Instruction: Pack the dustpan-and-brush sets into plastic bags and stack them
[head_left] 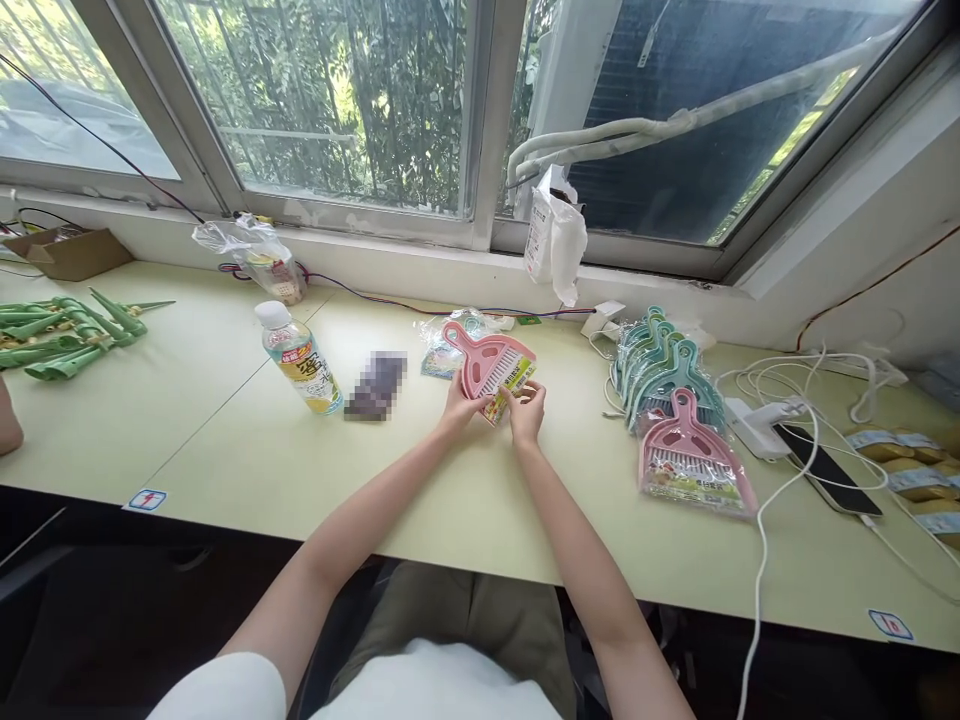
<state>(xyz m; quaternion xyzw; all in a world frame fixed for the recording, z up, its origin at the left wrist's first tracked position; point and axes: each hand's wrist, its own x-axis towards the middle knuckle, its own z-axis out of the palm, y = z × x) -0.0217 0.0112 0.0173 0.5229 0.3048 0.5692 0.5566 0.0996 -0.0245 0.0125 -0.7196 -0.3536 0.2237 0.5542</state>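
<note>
Both my hands hold a pink dustpan and brush set point(480, 352) above the table, tilted with its handle toward the upper left. My left hand point(459, 402) grips its lower left edge. With my right hand point(526, 412) I pinch the printed card point(517, 375) that lies across the brush bristles. Behind the set, a clear plastic bag point(442, 358) with printing rests on the table, partly hidden. To the right, a packaged pink dustpan set point(690, 455) lies in front of a row of packaged green dustpan sets point(664, 365).
A drink bottle point(300, 360) and a blurred dark object point(377, 387) stand to my left. Green cone-shaped items point(67, 335) lie far left, near another person's hand point(7, 418). A phone point(829, 470), white cables point(769, 530) and yellowish packages point(911, 475) are on the right.
</note>
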